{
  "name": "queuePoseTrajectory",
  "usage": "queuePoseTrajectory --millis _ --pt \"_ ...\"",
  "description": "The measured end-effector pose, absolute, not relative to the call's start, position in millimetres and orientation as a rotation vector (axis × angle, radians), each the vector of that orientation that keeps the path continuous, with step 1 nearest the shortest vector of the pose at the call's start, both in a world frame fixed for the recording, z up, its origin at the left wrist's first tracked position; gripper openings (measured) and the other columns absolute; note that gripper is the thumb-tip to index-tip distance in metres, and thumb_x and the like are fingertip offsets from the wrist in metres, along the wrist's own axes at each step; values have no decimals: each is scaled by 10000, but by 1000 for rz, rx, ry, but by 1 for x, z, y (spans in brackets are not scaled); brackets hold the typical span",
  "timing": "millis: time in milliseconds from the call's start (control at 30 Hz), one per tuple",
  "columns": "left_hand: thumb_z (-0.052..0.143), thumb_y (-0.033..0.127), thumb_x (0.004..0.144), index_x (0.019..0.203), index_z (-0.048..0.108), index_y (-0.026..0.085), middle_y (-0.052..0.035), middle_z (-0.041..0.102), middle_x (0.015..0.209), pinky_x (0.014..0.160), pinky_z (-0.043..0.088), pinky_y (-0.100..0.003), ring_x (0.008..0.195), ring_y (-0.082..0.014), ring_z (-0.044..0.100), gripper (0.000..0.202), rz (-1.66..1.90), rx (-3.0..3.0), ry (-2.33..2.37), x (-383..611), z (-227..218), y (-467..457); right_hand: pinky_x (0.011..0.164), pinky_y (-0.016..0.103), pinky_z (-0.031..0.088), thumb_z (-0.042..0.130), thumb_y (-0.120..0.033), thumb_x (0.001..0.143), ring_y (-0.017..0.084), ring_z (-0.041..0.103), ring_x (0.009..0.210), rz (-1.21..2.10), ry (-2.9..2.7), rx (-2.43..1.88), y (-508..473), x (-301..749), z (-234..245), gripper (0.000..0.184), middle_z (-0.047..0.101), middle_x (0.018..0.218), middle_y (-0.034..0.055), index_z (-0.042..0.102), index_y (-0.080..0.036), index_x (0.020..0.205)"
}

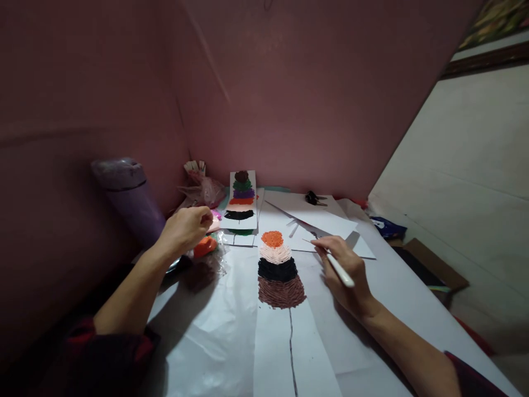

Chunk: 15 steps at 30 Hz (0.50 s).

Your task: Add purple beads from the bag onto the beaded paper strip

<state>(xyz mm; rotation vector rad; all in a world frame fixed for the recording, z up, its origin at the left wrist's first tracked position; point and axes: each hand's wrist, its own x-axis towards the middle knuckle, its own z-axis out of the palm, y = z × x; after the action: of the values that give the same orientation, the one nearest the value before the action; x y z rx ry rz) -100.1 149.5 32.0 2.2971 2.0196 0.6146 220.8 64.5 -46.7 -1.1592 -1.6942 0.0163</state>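
Note:
My right hand [345, 270] grips a white-handled needle tool [341, 271], its thin pointed tip aimed left, above the table and apart from the work. Directly ahead lies a white paper strip [273, 353] with textured bands of orange, pale pink, black and brown clay [281, 291], and a dark drawn line running down from them. My left hand [190, 226] is raised at the left with curled fingers; whatever they may hold is hidden. Just beyond and below it are an orange clay lump [205, 246] and pink clay [216, 216] among clear plastic wrappers.
A second card [243, 223] with coloured bands stands at the back. Keys [314, 198], loose white sheets [326, 219] and a plastic bag [204, 189] are near the wall. A purple bottle [134, 204] stands left. Beyond the right table edge lies a blue packet [388, 227].

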Motion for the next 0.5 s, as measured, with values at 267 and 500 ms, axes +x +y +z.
queuePoseTrajectory --millis 267,500 --pt "515 322 816 815 735 258 -52 743 856 553 347 -257 747 -225 651 229 499 2276 2151 -104 37 148 676 346 502 476 -34 873 275 621 918 -278 -2223 -1423 67 230 -40 279 721 889 102 697 -169 978" --pt "500 324 836 872 735 240 -73 747 899 573 362 -267 792 -247 667 252 493 2281 2175 -110 39 148 601 300 426 498 40 801 240 613 856 -357 -2403 -1639 62 226 -35 285 695 890 98 690 -165 850"
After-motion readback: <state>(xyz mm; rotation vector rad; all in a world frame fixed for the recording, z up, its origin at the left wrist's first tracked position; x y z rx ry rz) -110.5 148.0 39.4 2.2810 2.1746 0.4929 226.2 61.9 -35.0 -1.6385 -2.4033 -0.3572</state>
